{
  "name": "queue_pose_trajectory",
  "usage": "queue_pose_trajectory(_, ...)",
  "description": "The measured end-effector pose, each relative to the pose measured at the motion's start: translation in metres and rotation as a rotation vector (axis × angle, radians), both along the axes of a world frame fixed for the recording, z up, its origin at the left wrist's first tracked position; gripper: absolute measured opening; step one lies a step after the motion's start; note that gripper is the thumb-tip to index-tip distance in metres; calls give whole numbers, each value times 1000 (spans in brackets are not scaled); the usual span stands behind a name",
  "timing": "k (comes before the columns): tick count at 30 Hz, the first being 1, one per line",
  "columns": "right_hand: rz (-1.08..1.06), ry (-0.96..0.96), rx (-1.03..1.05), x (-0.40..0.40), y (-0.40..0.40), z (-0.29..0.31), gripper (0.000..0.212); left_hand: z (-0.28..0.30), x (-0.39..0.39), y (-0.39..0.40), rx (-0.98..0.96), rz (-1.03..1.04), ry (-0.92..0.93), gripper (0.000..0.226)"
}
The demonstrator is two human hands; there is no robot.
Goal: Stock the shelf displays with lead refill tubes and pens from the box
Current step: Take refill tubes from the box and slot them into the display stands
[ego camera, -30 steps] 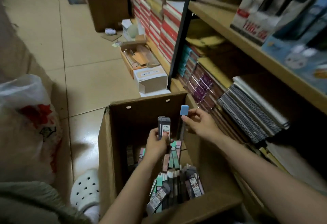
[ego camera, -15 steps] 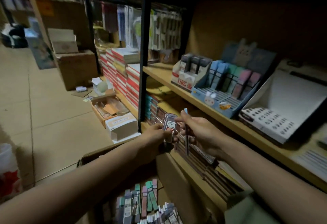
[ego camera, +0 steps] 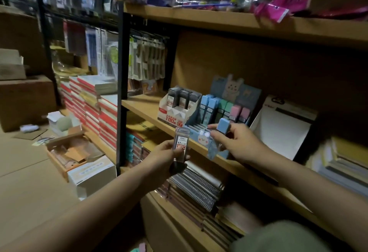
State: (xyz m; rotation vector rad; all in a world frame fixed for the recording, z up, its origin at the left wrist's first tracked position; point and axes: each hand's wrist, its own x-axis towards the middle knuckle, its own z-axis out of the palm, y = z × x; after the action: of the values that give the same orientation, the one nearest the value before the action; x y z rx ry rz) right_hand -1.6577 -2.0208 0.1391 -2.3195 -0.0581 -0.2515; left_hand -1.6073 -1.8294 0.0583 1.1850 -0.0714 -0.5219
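Holding stock in both hands at the middle shelf (ego camera: 143, 110); one view only, the head camera.

Left hand (ego camera: 165, 156): fingers and thumb curled round a clear lead refill tube (ego camera: 180, 144) with a red-and-white 0.7 label, upright, below the shelf edge and just in front of the white display box (ego camera: 175, 115). That box stands on the shelf and carries three dark tubes of the same kind in its back row.

Right hand (ego camera: 237, 144): thumb and fingers pinch a blue-capped tube (ego camera: 223, 125), cap uppermost, over the front of the blue rabbit display (ego camera: 235, 90). This display holds blue, green and pink capped items in rows, and its front rows look unfilled. Whether the held item is a pen or a refill cannot be told.

The box the stock comes from is not clearly in view; a few pastel caps show at the bottom edge of the frame.

Other items: spiral notebooks (ego camera: 197, 190) on the shelf below, stacked red-and-white books (ego camera: 93, 104) to the left, open cartons (ego camera: 75, 156) on the floor.

Risks, as judged: the blue-capped tube set into the wrong colour column; a tilted insertion toppling neighbours in the light card display; the left-hand tube, held over the shelf edge, slipping onto the notebooks or floor; dim light hiding slot edges.
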Motion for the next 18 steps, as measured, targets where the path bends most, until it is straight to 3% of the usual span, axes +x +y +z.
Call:
queue_pose_trajectory(3, -108, -213, -128, 6, -17, 19, 26, 10, 10, -10, -76, 15, -19, 22)
queue_pose_trajectory(7, -168, -345, -246, 23, -31, 44, 25, 20, 20, -19, -108, 0, -52, 23)
queue_pose_trajectory(10, -175, -337, -312, 44, -33, 55, 18, 26, 34, -16, -103, 0, -79, 21)
queue_pose_trajectory(13, -150, -266, -325, 66, -28, 56, 24, 30, 49, -11, -92, 12, -105, 20)
queue_pose_trajectory(18, -214, -386, -444, 97, -13, 50, 18, 26, 63, -5, -70, 57, -110, 21)
